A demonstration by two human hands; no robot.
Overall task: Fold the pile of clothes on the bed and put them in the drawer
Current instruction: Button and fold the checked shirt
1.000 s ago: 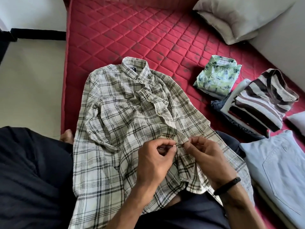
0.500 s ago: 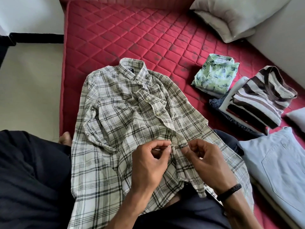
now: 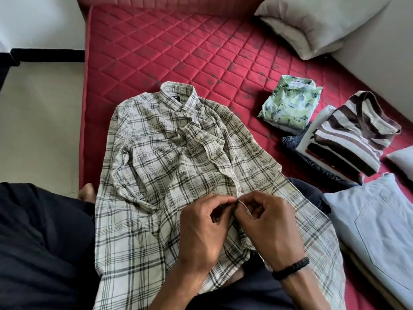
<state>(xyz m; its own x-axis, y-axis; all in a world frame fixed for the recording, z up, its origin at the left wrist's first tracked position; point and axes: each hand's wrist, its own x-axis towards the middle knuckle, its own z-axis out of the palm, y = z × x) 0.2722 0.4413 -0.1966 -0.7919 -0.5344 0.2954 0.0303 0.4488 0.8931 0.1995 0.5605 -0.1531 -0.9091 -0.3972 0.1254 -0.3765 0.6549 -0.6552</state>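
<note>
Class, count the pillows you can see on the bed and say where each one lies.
2. A large grey pillow lies at the far right corner against the wall; a second pillow, only partly visible, sits at the right edge beside the striped top. More may be hidden.

Person, head view. Both forearms bare, no sleeves visible. Right wrist: black braided band (image 3: pixel 290 268), possibly leather or cord; material unclear. Legs in dark, near-black garment (image 3: pixel 40 247), loose folds, plain. One bare foot (image 3: pixel 87 193) showing at mattress edge.
</note>
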